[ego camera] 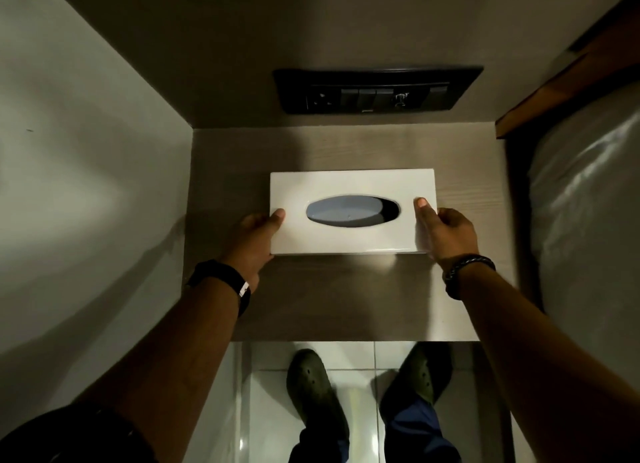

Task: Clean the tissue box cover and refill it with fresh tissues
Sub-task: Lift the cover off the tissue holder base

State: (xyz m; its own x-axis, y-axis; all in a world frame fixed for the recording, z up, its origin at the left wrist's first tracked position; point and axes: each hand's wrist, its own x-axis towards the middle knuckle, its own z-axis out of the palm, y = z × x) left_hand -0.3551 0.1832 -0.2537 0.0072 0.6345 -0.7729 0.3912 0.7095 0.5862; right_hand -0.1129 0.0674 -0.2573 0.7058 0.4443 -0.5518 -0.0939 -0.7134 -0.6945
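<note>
A glossy white tissue box cover [346,185] lies flat on a small wooden bedside table [346,296], its oval slot [352,210] facing up and showing grey inside. My left hand [254,236] grips the cover's left end, thumb on top and fingers round the side. At the right end my right hand [441,229] holds the cover the same way, thumb on the top face. No tissue sticks out of the slot.
A black switch and socket panel [377,90] is set in the wall behind the table. A grey wall [86,185] closes the left side. A bed with white linen [588,220] borders the right. Tiled floor [360,358] and my shoes lie below the table's front edge.
</note>
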